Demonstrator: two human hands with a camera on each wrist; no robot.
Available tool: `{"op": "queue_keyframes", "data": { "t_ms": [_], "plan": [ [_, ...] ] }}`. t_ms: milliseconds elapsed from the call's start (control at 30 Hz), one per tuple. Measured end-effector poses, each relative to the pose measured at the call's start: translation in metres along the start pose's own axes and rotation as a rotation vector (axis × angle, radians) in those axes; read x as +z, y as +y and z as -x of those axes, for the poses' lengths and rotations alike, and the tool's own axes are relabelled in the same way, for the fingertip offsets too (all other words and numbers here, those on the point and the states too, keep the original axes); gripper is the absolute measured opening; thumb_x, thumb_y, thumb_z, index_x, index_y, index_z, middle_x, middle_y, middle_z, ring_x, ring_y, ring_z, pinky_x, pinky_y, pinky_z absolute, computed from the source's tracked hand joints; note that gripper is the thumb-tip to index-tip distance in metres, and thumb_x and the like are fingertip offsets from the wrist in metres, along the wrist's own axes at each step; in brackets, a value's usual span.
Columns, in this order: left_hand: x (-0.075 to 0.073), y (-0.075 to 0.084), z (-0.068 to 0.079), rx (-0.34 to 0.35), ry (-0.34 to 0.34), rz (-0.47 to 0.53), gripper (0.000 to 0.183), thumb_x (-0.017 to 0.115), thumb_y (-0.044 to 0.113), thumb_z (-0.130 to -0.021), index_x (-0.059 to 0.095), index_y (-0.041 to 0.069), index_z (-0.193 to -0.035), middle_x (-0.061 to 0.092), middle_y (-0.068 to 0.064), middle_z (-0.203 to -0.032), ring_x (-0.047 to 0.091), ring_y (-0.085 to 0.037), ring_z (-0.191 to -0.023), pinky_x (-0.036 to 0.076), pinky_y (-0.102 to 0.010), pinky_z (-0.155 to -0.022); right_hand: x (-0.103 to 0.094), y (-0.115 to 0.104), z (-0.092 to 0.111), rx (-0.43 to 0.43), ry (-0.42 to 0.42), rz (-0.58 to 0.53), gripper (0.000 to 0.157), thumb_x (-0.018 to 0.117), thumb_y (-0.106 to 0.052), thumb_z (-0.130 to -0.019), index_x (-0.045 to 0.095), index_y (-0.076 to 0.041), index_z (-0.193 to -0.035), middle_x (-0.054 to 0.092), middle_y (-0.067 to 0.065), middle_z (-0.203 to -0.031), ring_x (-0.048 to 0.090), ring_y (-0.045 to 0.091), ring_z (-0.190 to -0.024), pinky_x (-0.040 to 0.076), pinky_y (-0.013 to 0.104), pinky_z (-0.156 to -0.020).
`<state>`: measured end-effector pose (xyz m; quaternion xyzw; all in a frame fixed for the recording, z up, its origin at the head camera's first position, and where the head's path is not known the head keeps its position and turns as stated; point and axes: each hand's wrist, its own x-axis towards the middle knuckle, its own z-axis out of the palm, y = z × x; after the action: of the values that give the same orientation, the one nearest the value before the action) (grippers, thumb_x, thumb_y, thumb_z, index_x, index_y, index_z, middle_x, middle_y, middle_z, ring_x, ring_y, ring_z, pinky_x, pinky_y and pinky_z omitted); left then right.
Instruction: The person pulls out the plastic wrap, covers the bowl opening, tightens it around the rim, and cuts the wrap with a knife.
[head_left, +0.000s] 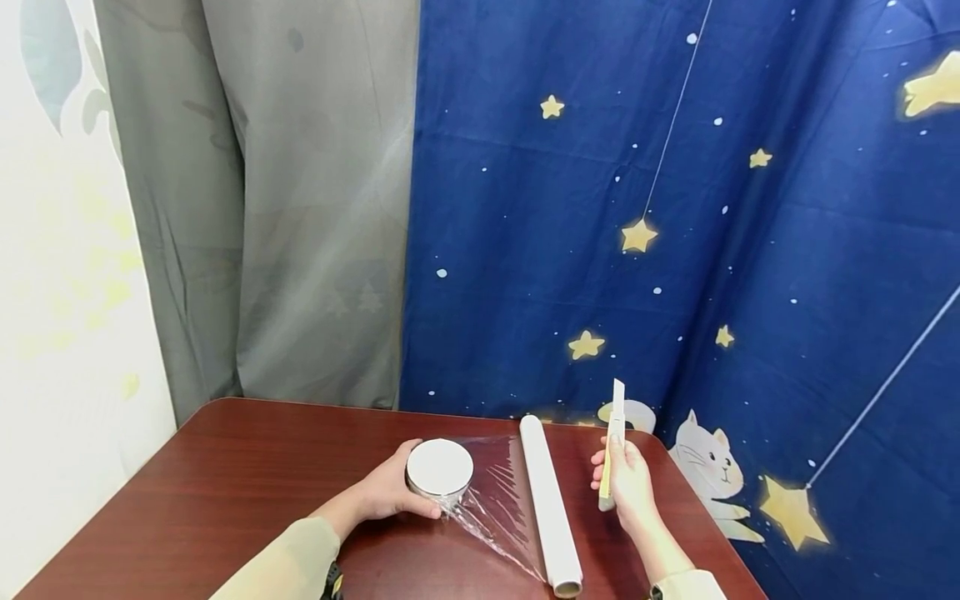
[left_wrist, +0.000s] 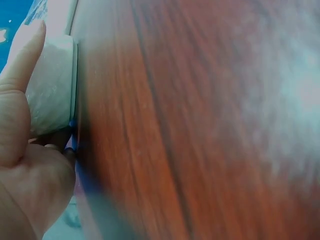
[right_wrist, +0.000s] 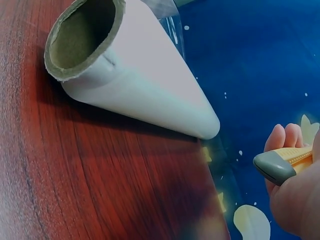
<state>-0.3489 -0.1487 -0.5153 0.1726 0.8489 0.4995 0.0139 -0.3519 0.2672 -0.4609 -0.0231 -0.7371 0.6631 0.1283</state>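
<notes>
My left hand (head_left: 396,486) grips a round container with a flat white top (head_left: 440,467), thumb and fingers around its side. Clear plastic wrap (head_left: 495,487) clings to the container and stretches, creased, across to a white roll (head_left: 551,508) lying lengthwise on the table. In the left wrist view, the wrapped side of the container (left_wrist: 52,85) shows behind my thumb. Right of the roll, my right hand (head_left: 630,479) holds a yellow and white utility knife (head_left: 613,446), its blade pointing up and away. The knife's grey end (right_wrist: 274,169) sticks out from my palm in the right wrist view.
Everything is over a dark red wood-grain table (head_left: 247,475). The roll's open cardboard core (right_wrist: 82,40) faces the right wrist camera. Behind the table hang a grey curtain (head_left: 322,208) and a blue curtain with stars (head_left: 525,208).
</notes>
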Motion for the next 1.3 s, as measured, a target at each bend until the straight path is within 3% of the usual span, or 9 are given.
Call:
{"op": "queue_keyframes", "data": {
  "t_ms": [167, 233, 367, 467, 733, 867, 1033, 1133, 1300],
  "plan": [
    [-0.003, -0.001, -0.003, -0.052, 0.001, -0.007, 0.141, 0.107, 0.035, -0.064, 0.021, -0.007, -0.168, 0.054, -0.027, -0.158, 0.056, -0.036, -0.143, 0.04, -0.059, -0.122, -0.001, -0.001, -0.001, -0.009, -0.004, 0.002, 0.046, 0.038, -0.038, -0.12, 0.048, 0.002, -0.139, 0.066, -0.001, -0.086, 0.064, 0.011, -0.063, 0.061, 0.027, -0.061],
    [-0.005, 0.001, -0.005, -0.077, 0.011, -0.016, 0.132, 0.102, 0.04, -0.073, 0.024, -0.007, -0.168, 0.056, -0.028, -0.157, 0.058, -0.036, -0.142, 0.043, -0.059, -0.121, -0.001, -0.002, -0.001, -0.012, -0.001, 0.011, 0.047, 0.038, -0.039, -0.12, 0.048, 0.003, -0.139, 0.065, -0.001, -0.086, 0.063, 0.011, -0.064, 0.061, 0.026, -0.061],
    [-0.011, 0.011, -0.012, -0.152, 0.046, -0.001, 0.107, 0.076, 0.059, -0.097, 0.028, -0.004, -0.168, 0.055, -0.029, -0.159, 0.054, -0.042, -0.148, 0.04, -0.063, -0.124, -0.001, -0.002, -0.003, -0.018, -0.004, 0.028, 0.048, 0.039, -0.04, -0.12, 0.049, 0.003, -0.14, 0.065, -0.001, -0.086, 0.063, 0.011, -0.064, 0.061, 0.026, -0.061],
    [-0.017, 0.022, -0.021, -0.178, 0.076, -0.006, 0.097, 0.057, 0.068, -0.104, 0.033, -0.001, -0.168, 0.051, -0.026, -0.165, 0.045, -0.045, -0.156, 0.034, -0.068, -0.127, 0.0, -0.002, -0.003, -0.014, -0.011, 0.022, 0.048, 0.039, -0.04, -0.12, 0.048, 0.003, -0.14, 0.066, 0.0, -0.087, 0.063, 0.011, -0.064, 0.061, 0.027, -0.061],
    [-0.02, 0.062, -0.056, -0.101, 0.055, -0.189, 0.078, 0.048, 0.062, -0.111, 0.053, 0.0, -0.158, 0.055, -0.023, -0.163, 0.047, -0.044, -0.156, 0.037, -0.064, -0.127, 0.005, -0.004, -0.003, 0.011, -0.024, 0.05, 0.045, 0.038, -0.035, -0.121, 0.048, 0.004, -0.141, 0.069, 0.001, -0.088, 0.065, 0.011, -0.064, 0.062, 0.028, -0.061],
    [-0.019, 0.089, -0.074, -0.037, 0.022, -0.271, 0.064, 0.046, 0.051, -0.114, 0.063, -0.001, -0.149, 0.064, -0.021, -0.152, 0.052, -0.043, -0.151, 0.042, -0.06, -0.125, 0.012, -0.009, -0.001, 0.007, -0.035, 0.085, 0.035, 0.041, -0.02, -0.118, 0.048, 0.006, -0.141, 0.072, 0.011, -0.095, 0.068, 0.016, -0.067, 0.063, 0.029, -0.062],
    [-0.014, 0.116, -0.093, -0.029, -0.055, -0.341, 0.055, 0.048, 0.046, -0.115, 0.068, 0.002, -0.141, 0.071, -0.018, -0.141, 0.063, -0.038, -0.139, 0.049, -0.057, -0.119, 0.023, -0.015, 0.002, -0.022, -0.061, 0.132, 0.029, 0.043, -0.005, -0.112, 0.047, 0.007, -0.138, 0.073, 0.025, -0.106, 0.073, 0.023, -0.07, 0.065, 0.032, -0.063],
    [-0.006, 0.119, -0.108, -0.021, -0.092, -0.38, 0.055, 0.047, 0.047, -0.115, 0.069, 0.002, -0.138, 0.073, -0.019, -0.137, 0.066, -0.037, -0.132, 0.05, -0.056, -0.116, 0.03, -0.018, 0.002, -0.031, -0.079, 0.169, 0.03, 0.046, -0.004, -0.11, 0.049, 0.007, -0.137, 0.073, 0.026, -0.111, 0.075, 0.025, -0.072, 0.066, 0.036, -0.065],
    [0.015, 0.098, -0.141, 0.028, -0.115, -0.44, 0.057, 0.046, 0.049, -0.115, 0.072, 0.001, -0.133, 0.075, -0.018, -0.132, 0.069, -0.034, -0.128, 0.052, -0.052, -0.115, 0.04, -0.022, 0.003, -0.04, -0.086, 0.282, 0.034, 0.053, -0.007, -0.108, 0.056, 0.008, -0.139, 0.073, 0.024, -0.098, 0.077, 0.027, -0.07, 0.067, 0.044, -0.067]
  ]
}}
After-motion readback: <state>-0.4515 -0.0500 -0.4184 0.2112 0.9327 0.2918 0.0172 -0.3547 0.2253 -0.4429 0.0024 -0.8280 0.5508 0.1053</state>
